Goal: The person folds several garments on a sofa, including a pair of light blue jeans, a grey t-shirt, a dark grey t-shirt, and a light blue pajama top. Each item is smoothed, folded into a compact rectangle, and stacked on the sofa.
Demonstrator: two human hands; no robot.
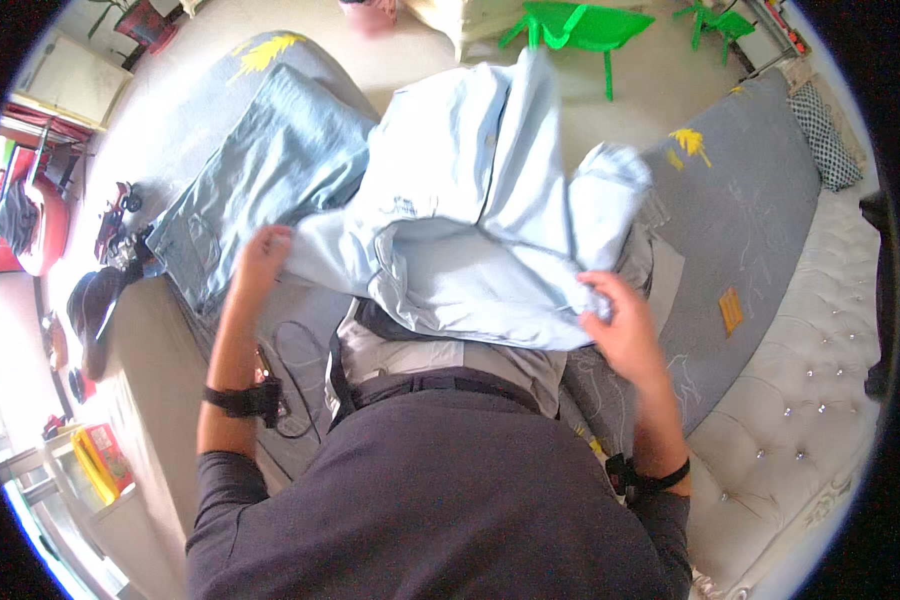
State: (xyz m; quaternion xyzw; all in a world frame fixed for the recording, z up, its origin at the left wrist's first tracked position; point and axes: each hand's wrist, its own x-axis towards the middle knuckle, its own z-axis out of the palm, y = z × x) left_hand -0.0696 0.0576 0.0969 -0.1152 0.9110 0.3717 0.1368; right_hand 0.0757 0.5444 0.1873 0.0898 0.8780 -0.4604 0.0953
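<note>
A light blue shirt (450, 165) is spread before me, partly over my lap, its opening towards me. My left hand (265, 251) is at the garment's left end, blurred; its fingers look closed on the cloth. At the right end, my right hand (615, 319) pinches the fabric between thumb and fingers. Beyond my left hand lies a darker blue-green garment (270, 172) on a grey patterned cover (742, 187). Some greyish cloth shows just behind the shirt's right side.
A green plastic chair (589, 26) stands beyond the bed, a smaller green one (720, 26) farther right. The tufted headboard (787, 375) curves along the right, near a checked cushion (825, 135). A dark cable (292, 431) loops beside my left forearm. A potted plant (144, 26) stands far left.
</note>
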